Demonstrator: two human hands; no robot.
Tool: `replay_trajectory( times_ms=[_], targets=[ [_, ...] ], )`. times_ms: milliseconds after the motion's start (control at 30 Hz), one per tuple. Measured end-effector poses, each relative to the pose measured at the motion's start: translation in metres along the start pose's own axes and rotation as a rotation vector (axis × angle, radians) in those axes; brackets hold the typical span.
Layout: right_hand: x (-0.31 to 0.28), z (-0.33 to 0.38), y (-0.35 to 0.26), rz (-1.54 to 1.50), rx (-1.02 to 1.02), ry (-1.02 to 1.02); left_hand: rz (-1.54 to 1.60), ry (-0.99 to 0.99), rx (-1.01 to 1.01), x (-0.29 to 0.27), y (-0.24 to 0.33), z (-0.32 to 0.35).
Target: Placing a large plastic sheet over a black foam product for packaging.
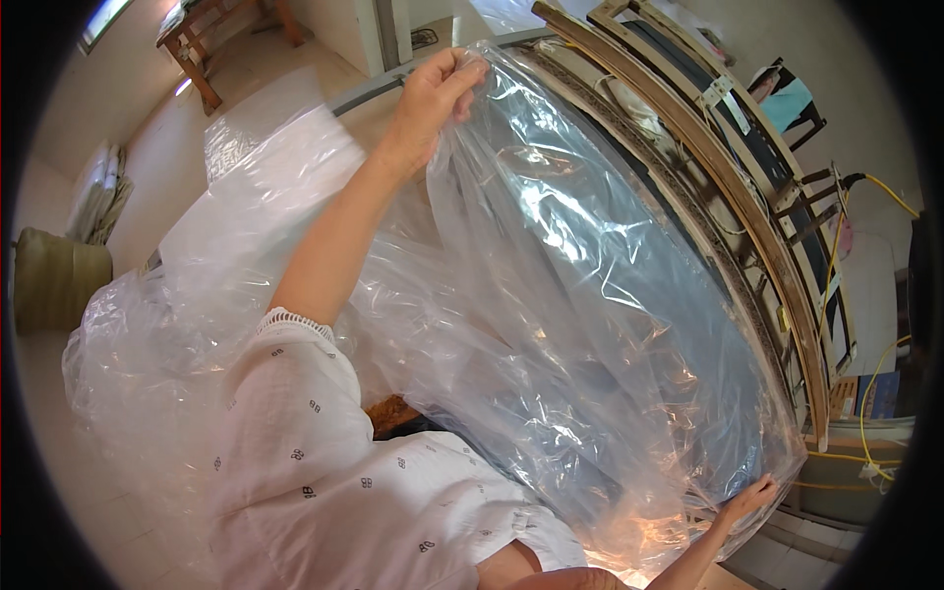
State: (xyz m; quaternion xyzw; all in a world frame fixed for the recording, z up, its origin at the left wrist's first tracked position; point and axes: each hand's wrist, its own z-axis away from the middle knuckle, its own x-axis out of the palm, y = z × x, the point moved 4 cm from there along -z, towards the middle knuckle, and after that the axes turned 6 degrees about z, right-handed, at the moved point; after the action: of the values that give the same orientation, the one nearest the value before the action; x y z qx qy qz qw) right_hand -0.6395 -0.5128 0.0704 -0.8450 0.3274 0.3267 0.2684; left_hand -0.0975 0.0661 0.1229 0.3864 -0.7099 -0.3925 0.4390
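A large clear plastic sheet (590, 295) spreads in front of me, wrinkled and shiny, over a bluish surface. At the far side my left hand (441, 103) is closed, pinching the sheet's upper corner between thumb and fingers. My right hand (749, 499) is low on the right, its fingers closed at the sheet's other edge. Between the two hands the film hangs in long folds. More of the loose film bunches out to the left, beyond my left arm.
Past the sheet runs a long wooden and metal frame (728, 177) with brackets. Yellow cables (867, 413) hang at the right. An olive-green roll (61, 280) stands at the far left, and a wooden table (202, 49) is at the back left.
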Motion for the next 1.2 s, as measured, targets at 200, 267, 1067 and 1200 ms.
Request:
replay_trajectory(
  times_ms=[200,267,1067,1200],
  targets=[
    [0.002,0.003,0.005,0.061,-0.020,-0.033,0.138,-0.004,0.027,-0.011,0.010,0.014],
    [0.009,0.001,0.012,0.047,-0.013,-0.026,0.144,-0.021,0.023,-0.014,0.014,0.018],
    [-0.150,0.089,0.014,-0.153,0.089,0.022,-2.155,-0.029,0.314,-0.120,0.012,-0.176],
    [-0.130,0.093,0.042,-0.741,0.504,-0.541,-0.901,-0.682,0.078,0.091,-0.100,-0.097]
  ],
)
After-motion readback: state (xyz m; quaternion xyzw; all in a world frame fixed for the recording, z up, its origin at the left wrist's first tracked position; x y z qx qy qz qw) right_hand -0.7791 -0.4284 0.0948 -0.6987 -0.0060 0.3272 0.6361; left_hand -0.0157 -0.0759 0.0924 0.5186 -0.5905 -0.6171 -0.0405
